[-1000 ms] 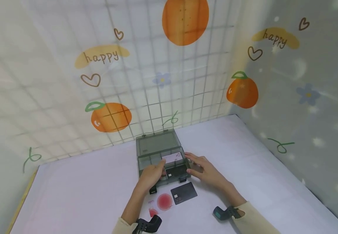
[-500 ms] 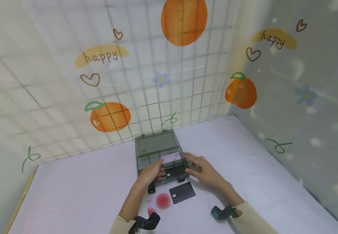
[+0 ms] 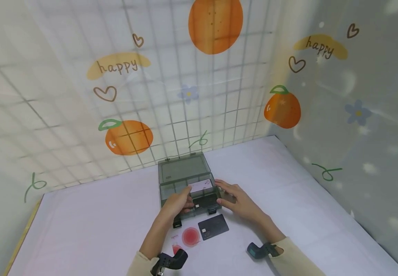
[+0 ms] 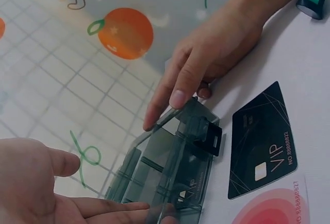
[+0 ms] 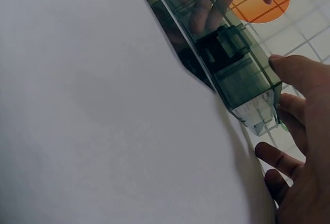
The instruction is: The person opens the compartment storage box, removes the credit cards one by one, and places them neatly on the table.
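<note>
A translucent grey-green divided box (image 3: pixel 184 169) lies with its lid folded back. Its right side holds a white-pink card (image 3: pixel 200 186) at the back and a black VIP card (image 3: pixel 205 201) at the front. My left hand (image 3: pixel 175 204) reaches over the left front of the box, fingers extended beside the black card. In the left wrist view its thumb (image 4: pixel 66 162) stands up apart from the fingers. My right hand (image 3: pixel 239 198) touches the box's right edge with thumb and index finger; its other fingers hang loosely beside the wall.
In front of the box lie another black VIP card (image 3: pixel 214 227) and a white card with a red circle (image 3: pixel 190 237). Black latches (image 4: pixel 209 137) project from the box front. A patterned curtain (image 3: pixel 126 99) rises right behind the white table (image 3: pixel 92 226).
The left fingers have drawn slightly left off the black card's end and spread away from the thumb. The right hand stays on the box edge. The cards stay put.
</note>
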Tool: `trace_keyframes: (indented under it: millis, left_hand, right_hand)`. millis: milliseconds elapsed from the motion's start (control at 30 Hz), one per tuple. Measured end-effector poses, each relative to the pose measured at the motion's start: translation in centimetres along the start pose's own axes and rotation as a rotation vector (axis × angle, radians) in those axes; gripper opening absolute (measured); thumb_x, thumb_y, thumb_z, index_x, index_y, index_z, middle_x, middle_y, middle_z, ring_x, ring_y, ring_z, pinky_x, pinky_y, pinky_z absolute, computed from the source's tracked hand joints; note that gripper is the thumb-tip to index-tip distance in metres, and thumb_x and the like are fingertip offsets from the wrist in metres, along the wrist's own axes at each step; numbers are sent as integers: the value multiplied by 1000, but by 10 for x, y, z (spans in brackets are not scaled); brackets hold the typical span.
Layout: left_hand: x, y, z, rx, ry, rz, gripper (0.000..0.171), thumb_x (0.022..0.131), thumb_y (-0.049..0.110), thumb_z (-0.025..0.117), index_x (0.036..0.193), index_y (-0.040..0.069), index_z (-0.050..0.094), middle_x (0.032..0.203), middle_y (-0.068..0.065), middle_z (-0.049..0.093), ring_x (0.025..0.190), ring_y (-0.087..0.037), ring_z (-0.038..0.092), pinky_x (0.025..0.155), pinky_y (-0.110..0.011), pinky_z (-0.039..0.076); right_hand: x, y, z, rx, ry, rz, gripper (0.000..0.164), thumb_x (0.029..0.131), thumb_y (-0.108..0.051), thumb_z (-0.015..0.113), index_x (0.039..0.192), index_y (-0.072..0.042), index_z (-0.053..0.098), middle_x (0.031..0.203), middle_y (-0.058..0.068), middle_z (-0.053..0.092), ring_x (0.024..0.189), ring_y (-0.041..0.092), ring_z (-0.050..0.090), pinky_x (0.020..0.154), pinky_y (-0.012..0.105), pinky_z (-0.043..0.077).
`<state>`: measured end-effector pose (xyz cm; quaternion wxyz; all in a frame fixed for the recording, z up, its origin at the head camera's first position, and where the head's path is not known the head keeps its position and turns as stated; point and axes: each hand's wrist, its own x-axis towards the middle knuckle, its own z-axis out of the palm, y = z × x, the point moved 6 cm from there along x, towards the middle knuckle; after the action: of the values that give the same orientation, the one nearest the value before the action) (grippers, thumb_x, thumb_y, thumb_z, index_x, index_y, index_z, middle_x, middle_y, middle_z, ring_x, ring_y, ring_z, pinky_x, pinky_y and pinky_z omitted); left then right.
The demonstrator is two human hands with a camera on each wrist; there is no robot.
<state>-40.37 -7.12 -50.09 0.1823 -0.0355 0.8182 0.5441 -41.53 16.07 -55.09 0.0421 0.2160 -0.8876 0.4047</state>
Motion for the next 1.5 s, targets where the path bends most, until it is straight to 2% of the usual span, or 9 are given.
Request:
trace_keyframes:
  millis: [500,700,900,1067,1133,1233,1300,1400,1500]
  left_hand:
    - [2,1,6,3,20,0,65,104,47,43,122,-13,63,109,-20,73,99,-30,70,85,-39,55]
    - [5,2,6,-45,-35,-17,70,104,50,41,128,-14,58,115,-21,70,102,-30,70,87,-39,55]
    - [5,-2,3,-40,-69,-58,74,103,52,40,136,-13,51,115,-18,72,104,-26,70,96,-46,47]
    - [7,-4,3,-88,-112,-87,74,103,51,41,138,-14,48,115,-19,71,99,-24,71,86,-38,48]
    - [7,-5,1,-98,-124,-91,74,104,50,40,139,-15,46,116,-20,70,100,-25,71,91,-43,47]
    - [4,-4,-2,-91,-153,-87,76,104,50,38,144,-15,38,122,-21,68,108,-29,68,104,-56,37]
    - [4,-2,-2,-101,-176,-74,75,105,48,37,147,-14,31,129,-24,63,110,-30,67,104,-57,36]
    - [5,-1,-1,-142,-187,-84,74,104,48,39,145,-13,36,128,-25,64,103,-28,69,86,-40,47]
    - [7,-3,-1,-177,-183,-109,70,103,48,42,137,-13,47,115,-21,70,88,-22,72,68,-28,43]
  right_hand:
    - [0,-1,-1,13,12,-21,66,95,-51,64,152,-24,46,159,-4,38,118,20,49,100,53,41]
    - [-1,-3,-3,13,19,-24,65,96,-48,65,152,-23,45,159,-5,38,120,20,48,100,55,40]
    - [-1,-8,-2,18,9,-31,65,96,-47,65,153,-21,45,159,-7,37,123,20,47,102,55,39]
    - [-3,-7,-2,27,15,-14,65,96,-47,66,152,-22,45,159,-4,38,122,20,47,102,56,39]
    - [-2,-5,0,26,10,-13,65,96,-48,65,153,-23,45,159,-5,37,122,19,47,102,55,39]
    - [-1,-4,3,34,4,-12,66,95,-50,64,153,-24,45,159,-7,37,121,19,47,102,54,39]
    - [-1,-3,3,27,2,-8,67,95,-53,63,153,-25,45,159,-11,36,121,18,47,103,53,39]
    - [-1,-3,1,26,11,-4,66,95,-53,63,152,-24,46,159,-10,36,122,18,47,104,54,39]
    - [-1,-3,-1,19,11,-10,65,96,-51,63,152,-24,46,159,-8,36,123,19,47,104,54,39]
